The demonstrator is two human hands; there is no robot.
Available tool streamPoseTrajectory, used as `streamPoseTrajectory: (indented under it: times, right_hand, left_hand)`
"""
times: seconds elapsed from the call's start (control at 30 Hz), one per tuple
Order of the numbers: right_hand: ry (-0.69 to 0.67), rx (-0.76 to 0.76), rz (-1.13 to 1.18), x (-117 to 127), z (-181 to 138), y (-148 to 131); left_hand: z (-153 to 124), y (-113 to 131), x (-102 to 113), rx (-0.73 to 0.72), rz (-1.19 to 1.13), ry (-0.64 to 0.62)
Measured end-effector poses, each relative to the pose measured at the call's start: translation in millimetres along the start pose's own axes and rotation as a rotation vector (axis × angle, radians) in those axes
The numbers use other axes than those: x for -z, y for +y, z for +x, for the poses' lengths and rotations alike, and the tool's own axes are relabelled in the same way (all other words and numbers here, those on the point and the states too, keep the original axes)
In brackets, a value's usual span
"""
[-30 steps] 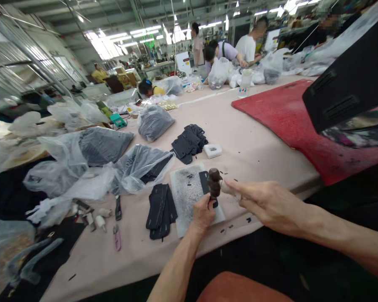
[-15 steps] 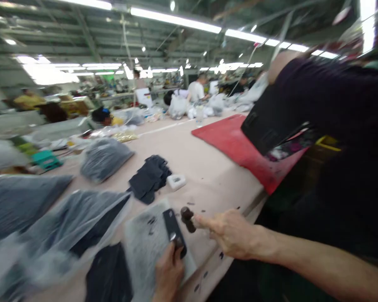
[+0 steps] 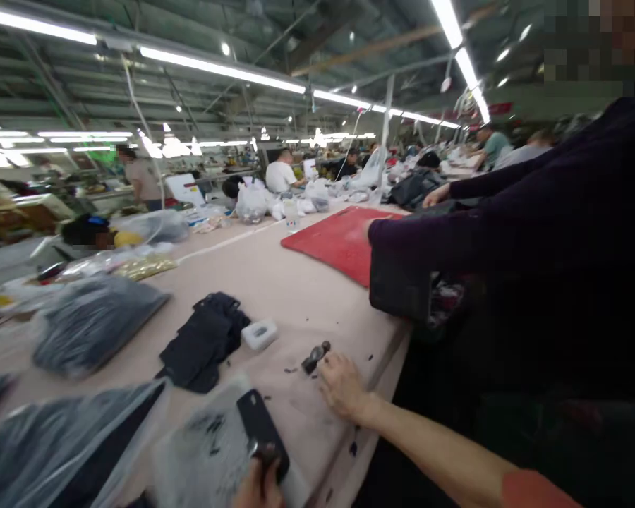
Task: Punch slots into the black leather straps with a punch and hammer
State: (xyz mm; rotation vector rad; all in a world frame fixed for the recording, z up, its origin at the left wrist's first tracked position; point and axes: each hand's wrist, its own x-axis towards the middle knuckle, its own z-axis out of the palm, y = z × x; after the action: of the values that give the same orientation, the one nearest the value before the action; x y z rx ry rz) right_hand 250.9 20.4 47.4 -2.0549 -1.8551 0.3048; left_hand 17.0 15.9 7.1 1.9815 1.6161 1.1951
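My right hand (image 3: 339, 384) rests on the pink table (image 3: 275, 282), its fingers closed round the handle of a small dark mallet (image 3: 315, 356) that lies flat on the tabletop. At the bottom edge my left hand (image 3: 258, 483) pinches a metal punch against a black leather piece (image 3: 262, 432). That piece lies on a grey speckled cutting pad (image 3: 206, 451). Only the top of the left hand shows.
A pile of black leather pieces (image 3: 204, 340) and a small white box (image 3: 259, 334) lie beyond the pad. Clear bags of dark parts (image 3: 92, 317) fill the left. A red mat (image 3: 339, 240) lies farther back. A person in dark sleeves (image 3: 508, 212) stands close on the right.
The view has swung up and to the right. My right hand has brought the mallet down from above the pad and laid it on the table. The left hand keeps the punch on the black piece.
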Motion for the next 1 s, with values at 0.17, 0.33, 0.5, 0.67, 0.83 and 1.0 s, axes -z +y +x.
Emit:
streamPoseTrajectory:
  times: [0.17,0.33,0.5,0.67,0.83,1.0]
  right_hand:
    - [-0.223,0.017,0.331,-39.3,-35.4,-47.6]
    - [-0.332,-0.150,0.439,-72.1,-48.4,-65.6]
    - [-0.335,-0.178,0.490,-71.2,-43.2,-61.3]
    - [-0.316,-0.215,0.557,-69.4,-38.8,-64.4]
    - [-0.309,-0.188,0.477,-67.0,-35.3,-70.3]
    - [-0.286,-0.132,0.404,-65.8,-36.5,-71.7]
  left_hand:
    - [-23.8,-13.0,1.3,0.038,-0.018,-0.132]
    - [-21.3,-8.7,-0.5,0.197,-0.101,-0.167]
    - [-15.5,-9.8,2.7,0.439,-0.236,-0.032]
    - [-13.4,-12.4,5.7,0.530,-0.388,0.011]
    - [-17.1,-8.6,7.7,0.515,-0.400,-0.016]
    - [-22.5,-15.8,3.0,0.525,-0.484,-0.005]
